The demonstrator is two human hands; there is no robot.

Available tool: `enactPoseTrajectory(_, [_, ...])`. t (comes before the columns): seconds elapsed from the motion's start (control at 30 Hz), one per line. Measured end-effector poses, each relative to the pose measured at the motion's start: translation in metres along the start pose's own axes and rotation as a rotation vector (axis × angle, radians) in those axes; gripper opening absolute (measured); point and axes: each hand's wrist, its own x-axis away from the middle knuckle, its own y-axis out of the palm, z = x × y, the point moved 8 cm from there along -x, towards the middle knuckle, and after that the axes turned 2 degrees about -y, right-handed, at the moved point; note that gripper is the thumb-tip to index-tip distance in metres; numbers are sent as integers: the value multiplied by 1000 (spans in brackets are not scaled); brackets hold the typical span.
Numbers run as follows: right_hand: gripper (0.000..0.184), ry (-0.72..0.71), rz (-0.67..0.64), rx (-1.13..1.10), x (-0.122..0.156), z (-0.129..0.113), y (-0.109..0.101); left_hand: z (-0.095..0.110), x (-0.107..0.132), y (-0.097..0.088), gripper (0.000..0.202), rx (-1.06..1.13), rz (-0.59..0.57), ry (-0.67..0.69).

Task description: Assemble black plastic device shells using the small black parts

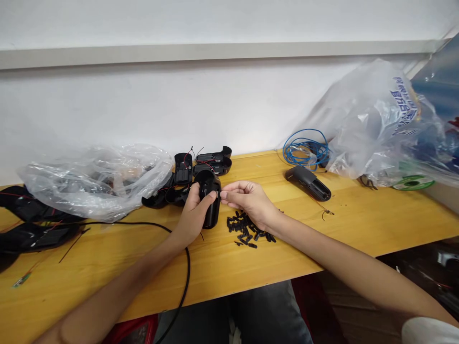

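Note:
My left hand (193, 210) is wrapped round a black plastic housing (211, 200), holding it upright on the wooden table (251, 267). My right hand (247, 198) hovers just right of the housing, its fingertips pinched together at the housing's side; whatever they pinch is too small to make out. Under my right hand lies a pile of several small black plastic pieces (247, 231).
More black housing shells (208, 162) with red wires lie behind. A clear plastic bag (96, 181) sits at left, a black cable (179, 248) crosses the table, a blue wire coil (304, 150), a black casing (308, 184) and a large bag (383, 124) are at right.

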Motion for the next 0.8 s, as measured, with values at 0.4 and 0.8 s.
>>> enactPoseTrajectory(0.4, [41, 50, -37, -159, -2, 10, 1, -9, 14, 12, 42, 218, -17, -112])
enactPoseTrajectory(0.8, [43, 51, -39, -30, 5, 0, 3, -9, 13, 4, 41, 182, 97, -83])
